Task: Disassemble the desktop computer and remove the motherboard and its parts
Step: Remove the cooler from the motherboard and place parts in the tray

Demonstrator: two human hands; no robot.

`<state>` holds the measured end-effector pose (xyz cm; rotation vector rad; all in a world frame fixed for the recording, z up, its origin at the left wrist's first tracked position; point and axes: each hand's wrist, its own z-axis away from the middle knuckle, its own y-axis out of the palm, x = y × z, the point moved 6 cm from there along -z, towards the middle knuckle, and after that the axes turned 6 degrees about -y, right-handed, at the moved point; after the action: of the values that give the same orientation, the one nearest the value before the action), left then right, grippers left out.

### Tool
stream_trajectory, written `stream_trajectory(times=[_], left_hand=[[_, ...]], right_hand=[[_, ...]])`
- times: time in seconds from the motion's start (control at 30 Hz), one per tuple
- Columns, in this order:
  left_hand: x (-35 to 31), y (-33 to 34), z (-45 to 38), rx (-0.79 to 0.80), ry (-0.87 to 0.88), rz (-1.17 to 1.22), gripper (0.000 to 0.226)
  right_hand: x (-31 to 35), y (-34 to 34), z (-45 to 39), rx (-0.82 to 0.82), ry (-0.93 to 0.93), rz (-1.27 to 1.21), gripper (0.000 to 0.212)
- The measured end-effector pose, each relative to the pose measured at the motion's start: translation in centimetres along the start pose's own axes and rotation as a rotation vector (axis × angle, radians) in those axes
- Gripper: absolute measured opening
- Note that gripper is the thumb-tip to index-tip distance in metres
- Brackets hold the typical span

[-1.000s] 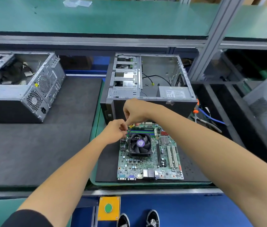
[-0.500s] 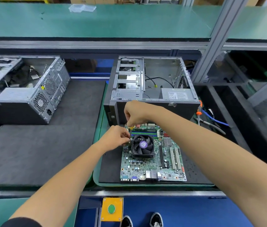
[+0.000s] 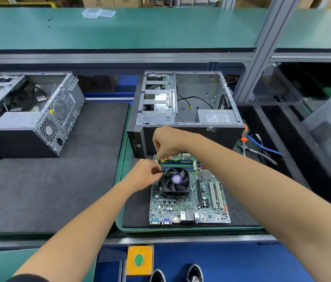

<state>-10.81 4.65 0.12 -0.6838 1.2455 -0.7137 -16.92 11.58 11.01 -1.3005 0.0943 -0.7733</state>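
Motherboard point(image 3: 189, 197) lies flat on the dark mat point(image 3: 136, 212) in the green tray point(image 3: 121, 180), just in front of the open case point(image 3: 185, 110). Case lies on its side, opening up, with the power supply point(image 3: 215, 117) and loose cables inside.

Cooler fan point(image 3: 175, 181) sits on the board's upper left area, RAM sticks point(image 3: 179, 164) just behind it.

Right hand point(image 3: 167, 142) is above the board's far-left corner, fingers curled around a small screwdriver point(image 3: 162, 164) with a yellow handle, shaft pointing down at the fan's far-left corner.

Left hand point(image 3: 146, 174) is right beside the shaft, fingertips pinched near its lower end at the fan's corner (whether they pinch the shaft or a screw cannot be told, too small).

Second case point(image 3: 32, 112) sits well apart on the left, on a grey mat point(image 3: 59, 190), also open. Orange-handled tool point(image 3: 244, 137) and blue cable point(image 3: 264, 147) lie to the right of the open case. Yellow box with a green button point(image 3: 139, 259) is on the bench front edge. Shoes point(image 3: 176, 273) show at the bottom.
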Motion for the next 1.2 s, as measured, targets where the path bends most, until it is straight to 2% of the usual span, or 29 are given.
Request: stream_trajectory(times=[0.2, 0.33, 0.5, 0.63, 0.73, 0.83, 1.0, 1.1, 1.2], left_hand=[[-0.3, 0.2, 0.1, -0.013, 0.011, -0.087, 0.014], [0.0, 0.0, 0.0, -0.027, 0.0, -0.083, 0.014], [-0.3, 0.3, -0.2, -0.003, 0.015, -0.133, 0.016], [-0.2, 0.3, -0.1, -0.007, 0.024, -0.119, 0.015], [-0.1, 0.3, -0.2, 0.001, 0.019, -0.111, 0.015], [-0.2, 0.3, -0.1, 0.005, 0.018, -0.101, 0.015], [-0.3, 0.1, -0.4, 0.046, -0.014, -0.101, 0.023], [-0.4, 0.0, -0.7, 0.068, -0.03, -0.11, 0.04], [-0.4, 0.0, -0.8, 0.096, -0.04, -0.094, 0.036]], right_hand=[[0.5, 0.2, -0.2, 0.033, 0.01, 0.077, 0.009], [0.9, 0.5, 0.1, 0.112, 0.049, 0.153, 0.027], [2.0, 0.5, -0.1, 0.197, -0.016, 0.276, 0.03], [1.7, 0.3, -0.3, 0.198, -0.005, 0.241, 0.017], [1.4, 0.3, -0.5, 0.179, 0.032, 0.153, 0.026], [1.1, 0.4, -0.8, 0.162, 0.082, 0.064, 0.026], [0.8, 0.6, -1.4, 0.198, 0.158, -0.083, 0.021], [0.5, 0.7, -1.5, 0.192, 0.233, -0.167, 0.015], [0.7, 0.9, -1.5, 0.188, 0.259, -0.051, 0.02]])
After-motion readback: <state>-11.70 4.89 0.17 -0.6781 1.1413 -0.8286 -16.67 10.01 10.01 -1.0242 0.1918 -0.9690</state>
